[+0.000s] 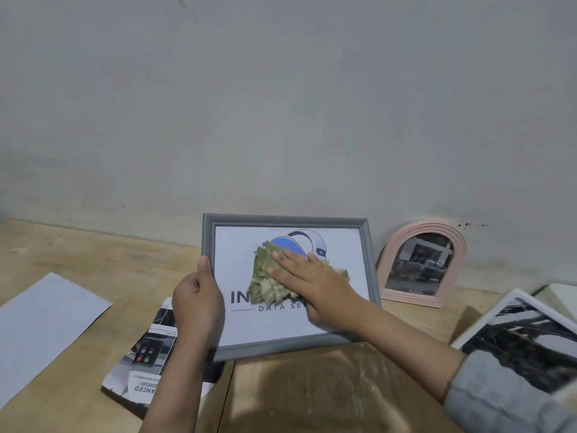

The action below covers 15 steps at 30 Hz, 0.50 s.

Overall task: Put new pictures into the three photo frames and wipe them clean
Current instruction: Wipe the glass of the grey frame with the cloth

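A grey photo frame is held tilted up above the wooden table, with a white logo print behind its glass. My left hand grips its left edge, thumb on the front. My right hand presses a crumpled green cloth flat against the glass at the middle of the print. A pink arched frame with a dark car picture leans on the wall at the right. A white frame with a black-and-white picture lies flat at the far right, partly behind my right sleeve.
A blank white sheet lies at the left of the wooden table. A printed brochure lies under my left forearm. The grey wall rises directly behind the frames. Another white item peeks in at the right edge.
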Each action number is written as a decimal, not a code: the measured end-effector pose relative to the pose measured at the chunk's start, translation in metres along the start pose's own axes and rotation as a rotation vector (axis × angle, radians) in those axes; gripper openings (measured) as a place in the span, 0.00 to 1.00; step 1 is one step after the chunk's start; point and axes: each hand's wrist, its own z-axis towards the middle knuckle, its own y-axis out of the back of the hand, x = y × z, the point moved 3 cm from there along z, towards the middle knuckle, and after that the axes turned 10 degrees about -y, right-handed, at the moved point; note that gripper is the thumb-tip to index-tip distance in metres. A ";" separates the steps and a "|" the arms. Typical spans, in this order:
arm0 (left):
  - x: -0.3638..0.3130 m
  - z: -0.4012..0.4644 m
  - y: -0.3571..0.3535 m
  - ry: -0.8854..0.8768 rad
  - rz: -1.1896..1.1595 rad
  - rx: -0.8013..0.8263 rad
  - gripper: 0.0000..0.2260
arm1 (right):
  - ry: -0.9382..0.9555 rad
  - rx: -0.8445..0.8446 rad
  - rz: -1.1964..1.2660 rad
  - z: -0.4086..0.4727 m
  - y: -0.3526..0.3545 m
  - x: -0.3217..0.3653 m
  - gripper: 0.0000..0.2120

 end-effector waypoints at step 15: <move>-0.005 0.010 0.000 -0.055 0.005 -0.041 0.23 | -0.209 0.522 0.357 -0.038 0.017 0.016 0.28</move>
